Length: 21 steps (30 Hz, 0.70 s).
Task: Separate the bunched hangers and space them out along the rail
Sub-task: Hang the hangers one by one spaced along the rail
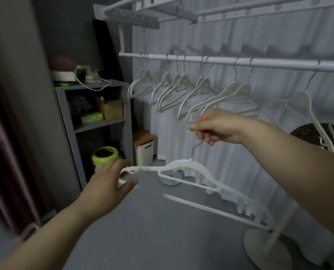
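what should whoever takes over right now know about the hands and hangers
Right hand pinches one hanger by its hook, off the rail.
Left hand is at that hanger's end; grip blurred.
Done: middle hangers sit in loose pairs.
Left: a tight bunch at the rail's left end; rehang the held one in a gap.
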Motion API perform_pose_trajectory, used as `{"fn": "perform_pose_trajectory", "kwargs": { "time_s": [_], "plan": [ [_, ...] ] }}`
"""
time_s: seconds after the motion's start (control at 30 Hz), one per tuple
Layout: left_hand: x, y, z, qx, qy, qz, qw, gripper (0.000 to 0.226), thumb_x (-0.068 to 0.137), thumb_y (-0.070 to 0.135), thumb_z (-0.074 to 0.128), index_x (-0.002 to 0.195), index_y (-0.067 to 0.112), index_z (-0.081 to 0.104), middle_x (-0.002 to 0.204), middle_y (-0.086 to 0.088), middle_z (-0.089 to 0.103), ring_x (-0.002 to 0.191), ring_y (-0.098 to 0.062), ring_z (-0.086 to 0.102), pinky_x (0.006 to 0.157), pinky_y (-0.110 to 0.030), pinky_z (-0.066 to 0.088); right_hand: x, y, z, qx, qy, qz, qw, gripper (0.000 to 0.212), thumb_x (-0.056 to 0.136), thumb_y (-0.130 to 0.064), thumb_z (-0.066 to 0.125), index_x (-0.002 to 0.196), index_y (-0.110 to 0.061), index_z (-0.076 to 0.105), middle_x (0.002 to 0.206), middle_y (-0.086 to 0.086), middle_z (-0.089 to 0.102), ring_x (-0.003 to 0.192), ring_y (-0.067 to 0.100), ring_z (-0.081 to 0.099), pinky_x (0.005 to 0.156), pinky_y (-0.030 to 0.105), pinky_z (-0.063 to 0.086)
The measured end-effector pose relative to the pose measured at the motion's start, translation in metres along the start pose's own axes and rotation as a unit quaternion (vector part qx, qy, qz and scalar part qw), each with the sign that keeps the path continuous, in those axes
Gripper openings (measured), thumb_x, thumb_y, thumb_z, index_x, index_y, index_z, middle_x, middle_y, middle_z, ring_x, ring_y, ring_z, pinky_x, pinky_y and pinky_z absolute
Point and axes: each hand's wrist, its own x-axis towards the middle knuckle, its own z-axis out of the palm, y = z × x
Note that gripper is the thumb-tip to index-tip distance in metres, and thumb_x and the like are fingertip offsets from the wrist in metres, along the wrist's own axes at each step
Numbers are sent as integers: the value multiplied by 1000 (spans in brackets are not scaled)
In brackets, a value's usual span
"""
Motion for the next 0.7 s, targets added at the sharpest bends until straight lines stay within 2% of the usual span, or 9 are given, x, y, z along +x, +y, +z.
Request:
{"fn": "perform_pose_trajectory", "kwargs": {
  "time_s": [0.07,0.13,0.23,0.37,0.47,0.53,0.57,0.63,0.7],
  "plan": [
    [-12,9,-3,-65,-38,-33,997,33,86,30,57,117,18,53,106,1,57,91,-11,52,75,-21,39,-6,-9,20,74,10,9,997,25,91,-6,51,66,-8,49,33,-4,54,27,1,46,33,11,41],
    [-21,20,-3,-123,-91,-63,986,37,87,32,54,122,20,49,101,7,54,89,-9,53,73,-17,42,-11,-18,40,146,21,4,989,24,92,-2,46,69,-6,47,31,-3,53,26,2,47,33,12,44],
    [-31,36,0,-184,-153,-88,967,51,86,42,52,131,24,39,114,5,52,95,-10,54,81,-19,40,-19,-30,66,233,20,-11,972,21,92,4,41,74,-6,43,33,1,56,29,7,53,35,16,48],
    [-32,50,5,-138,-150,-110,973,71,78,48,61,137,24,29,115,10,48,104,-13,55,81,-20,38,-28,-40,87,300,12,-22,954,17,93,9,36,88,-8,40,63,15,58,37,12,62,42,22,54],
    [-29,51,11,-36,-124,-69,989,52,84,28,61,130,18,39,121,-1,57,109,-19,56,82,-23,42,-29,-41,90,300,16,-29,953,21,93,9,34,83,-6,44,71,15,57,40,10,63,46,22,55],
    [-26,49,10,-34,-123,-65,990,26,87,15,52,113,11,51,112,-10,63,99,-26,60,78,-29,47,-29,-41,85,284,22,-35,958,21,92,9,36,82,-6,46,74,14,59,42,10,64,49,22,55],
    [-24,49,8,-43,-130,-69,988,22,88,11,48,108,7,54,105,-13,64,93,-29,61,77,-34,49,-28,-40,82,276,26,-36,960,20,91,9,37,83,-6,47,75,13,60,43,9,65,49,22,56],
    [-19,49,4,-52,-157,-72,984,23,90,10,44,108,5,56,100,-15,65,86,-31,62,77,-40,52,-27,-38,75,264,34,-32,963,18,91,9,39,85,-6,48,77,13,61,44,9,65,49,21,55],
    [-13,51,3,-51,-191,-62,978,25,91,10,42,111,7,56,103,-14,64,79,-27,59,78,-38,52,-26,-34,68,241,38,-21,970,15,91,7,40,93,-4,49,78,13,62,44,9,65,47,21,55]
  ]
}}
